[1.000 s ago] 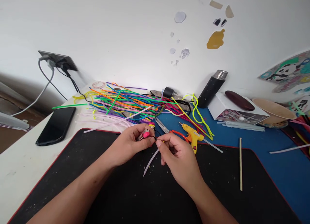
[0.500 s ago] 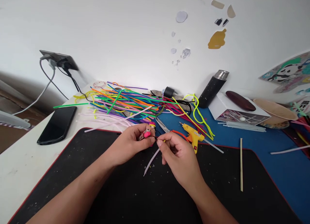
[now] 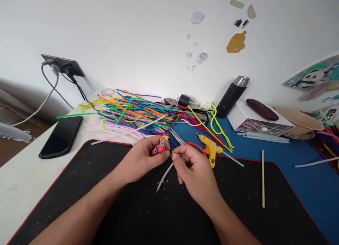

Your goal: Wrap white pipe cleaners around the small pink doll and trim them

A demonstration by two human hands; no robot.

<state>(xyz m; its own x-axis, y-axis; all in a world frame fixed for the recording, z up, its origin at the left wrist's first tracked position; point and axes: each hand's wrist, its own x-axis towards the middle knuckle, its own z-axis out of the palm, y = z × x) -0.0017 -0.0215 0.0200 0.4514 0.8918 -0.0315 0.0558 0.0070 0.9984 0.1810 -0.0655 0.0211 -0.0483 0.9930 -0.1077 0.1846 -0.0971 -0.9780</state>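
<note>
My left hand [image 3: 144, 158] is curled around a lighter [image 3: 159, 148] with a pink button and a metal top. Its thumb and fingertips sit close to my right fingertips. My right hand [image 3: 194, 167] is closed in a pinch on a thin black strand [image 3: 171, 151], which spans the small gap between the hands. A bit of yellow shows by the right fingertips; what it belongs to is hidden. On the black mat below lies a pale lilac pipe cleaner [image 3: 164, 177], partly behind the right hand. Just beyond the hands are scissors [image 3: 178, 136] with orange handles and a small yellow-and-pink item [image 3: 166, 136], mostly covered.
A heap of coloured pipe cleaners [image 3: 132, 110] lies at the back. A yellow glue gun [image 3: 210, 149] rests right of the hands, a thin stick [image 3: 263, 179] farther right. Along the edges are a phone [image 3: 62, 137], a black flask [image 3: 233, 96], a white box [image 3: 246, 116] and a bowl [image 3: 300, 118].
Both hands keep nearly the same pose, fingertips together. The whole view has shifted very slightly, and the lighter's top is turned a little more into sight.
</note>
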